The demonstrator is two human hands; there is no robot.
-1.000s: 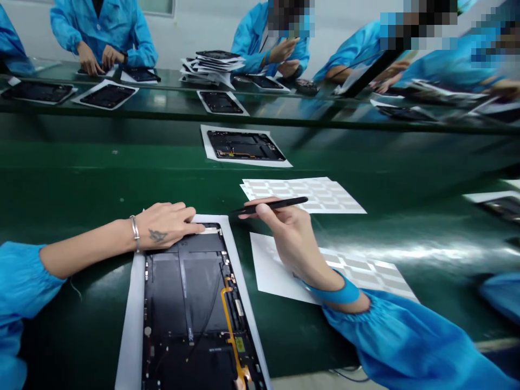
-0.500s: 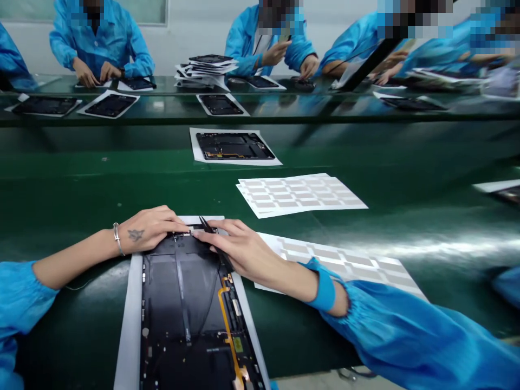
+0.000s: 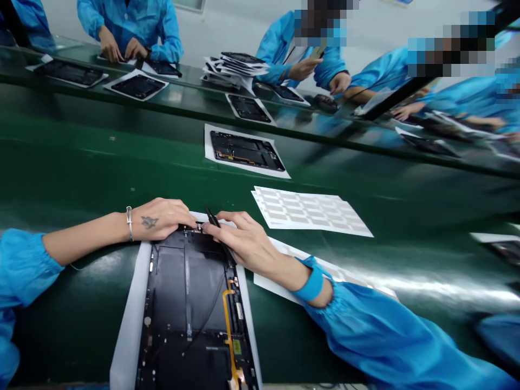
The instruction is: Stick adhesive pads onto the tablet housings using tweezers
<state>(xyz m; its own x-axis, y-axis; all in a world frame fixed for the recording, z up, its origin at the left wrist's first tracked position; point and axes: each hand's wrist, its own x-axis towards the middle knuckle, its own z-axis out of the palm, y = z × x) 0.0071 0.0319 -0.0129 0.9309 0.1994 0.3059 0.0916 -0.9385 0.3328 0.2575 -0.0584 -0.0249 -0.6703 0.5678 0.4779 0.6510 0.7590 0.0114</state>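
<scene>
An opened tablet back [image 3: 190, 309] with black parts and an orange flex cable lies on a white sheet [image 3: 128, 325] in front of me. My left hand [image 3: 162, 219] rests on the tablet's far edge, fingers curled and pressing down there. My right hand [image 3: 239, 241] lies on the same edge, fingertips almost meeting the left ones, and holds black tweezers [image 3: 213, 218] that stick out above its fingers. What lies under the fingertips is hidden.
Two white sheets of small labels lie to the right, one farther off [image 3: 309, 211] and one under my right forearm [image 3: 284, 281]. Another opened tablet [image 3: 246, 151] sits on the green belt [image 3: 81, 162]. Across the bench, people in blue coats handle more tablets beside a stack [image 3: 235, 65].
My right hand came down from above the label sheets to the tablet's far edge with the tweezers. The left hand stayed on that edge. My view tilted.
</scene>
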